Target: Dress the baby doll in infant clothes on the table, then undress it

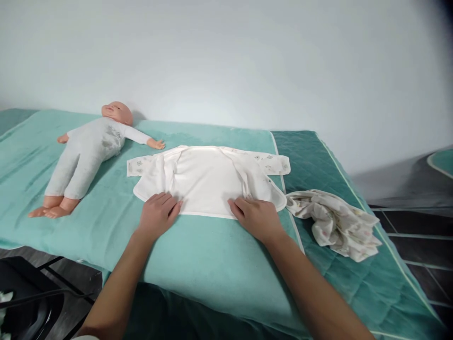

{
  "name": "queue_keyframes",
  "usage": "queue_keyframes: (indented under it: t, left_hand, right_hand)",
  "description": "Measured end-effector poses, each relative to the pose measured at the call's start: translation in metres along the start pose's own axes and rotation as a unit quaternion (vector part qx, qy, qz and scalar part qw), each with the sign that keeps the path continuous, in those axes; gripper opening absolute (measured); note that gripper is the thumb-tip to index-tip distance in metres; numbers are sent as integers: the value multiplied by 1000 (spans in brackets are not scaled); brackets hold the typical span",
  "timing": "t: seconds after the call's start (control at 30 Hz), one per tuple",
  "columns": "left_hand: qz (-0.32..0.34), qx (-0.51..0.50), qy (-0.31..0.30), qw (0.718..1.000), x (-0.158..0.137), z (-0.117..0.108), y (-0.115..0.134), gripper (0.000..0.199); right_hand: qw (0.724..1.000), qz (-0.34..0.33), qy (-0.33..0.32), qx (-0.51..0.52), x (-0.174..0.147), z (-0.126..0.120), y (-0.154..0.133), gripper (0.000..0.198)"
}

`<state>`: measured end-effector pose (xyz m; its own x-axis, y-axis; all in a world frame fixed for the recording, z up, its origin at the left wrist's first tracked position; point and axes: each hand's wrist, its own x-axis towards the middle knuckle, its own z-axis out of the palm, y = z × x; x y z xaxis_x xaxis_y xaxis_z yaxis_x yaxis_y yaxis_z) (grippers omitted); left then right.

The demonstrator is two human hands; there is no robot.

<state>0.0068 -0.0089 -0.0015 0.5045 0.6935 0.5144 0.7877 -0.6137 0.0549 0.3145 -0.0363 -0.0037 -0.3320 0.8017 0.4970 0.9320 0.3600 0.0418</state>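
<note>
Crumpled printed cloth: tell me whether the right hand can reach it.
Probably yes: nothing upright stands between the right hand, on the white baby shirt, and the crumpled printed cloth.

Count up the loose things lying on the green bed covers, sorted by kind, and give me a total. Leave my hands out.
Doll: 1
Spread-out white garment: 1
Crumpled printed cloth: 1
Total: 3
</note>
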Motion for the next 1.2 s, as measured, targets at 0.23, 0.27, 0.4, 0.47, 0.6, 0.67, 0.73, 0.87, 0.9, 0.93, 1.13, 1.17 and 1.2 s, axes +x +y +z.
queue_keyframes:
  t: [0.23,0.27,0.4,0.47,0.6,0.67,0.73,0.87,0.9,0.93,1.13,1.17,1.2]
  left_hand:
    - [-88,-50,49,994,-1,1,-4,34]
    - [-105,-55,51,992,-1,1,-5,34]
    - [-148,-49,37,987,-3,2,-5,37]
    - [-161,-42,27,986,-4,3,-5,38]
    - [-176,-35,21,983,-4,5,-5,39]
    - [-174,-34,39,983,-3,6,-7,37]
    - [-171,-36,65,983,-1,7,-9,32]
    - [-179,-38,114,977,2,10,-17,21]
    - [-184,-41,121,975,3,11,-18,20]
    - [-190,-48,125,973,3,13,-20,20]
    - [-248,-105,42,962,5,17,-23,45]
    - [-264,-108,24,958,7,17,-24,49]
    - [-277,-108,9,955,10,17,-25,52]
  right_hand:
    - [1000,7,7,2,0,2,-4,43]
    - [1000,6,8,3,0,2,-5,43]
    - [1000,10,15,1,1,2,-5,44]
    - [1000,12,22,1,1,2,-6,45]
    - [998,12,64,21,-2,0,-6,46]
    - [995,33,83,51,-1,-3,-5,47]
    - [989,75,86,96,6,-7,-1,42]
    - [980,100,45,167,39,-1,20,30]
    - [981,92,23,169,48,5,28,34]
    - [983,84,-5,164,56,12,35,40]
    - [981,101,-147,79,66,59,64,68]
    - [981,101,-150,74,63,62,65,69]
    - [981,100,-149,71,61,64,65,69]
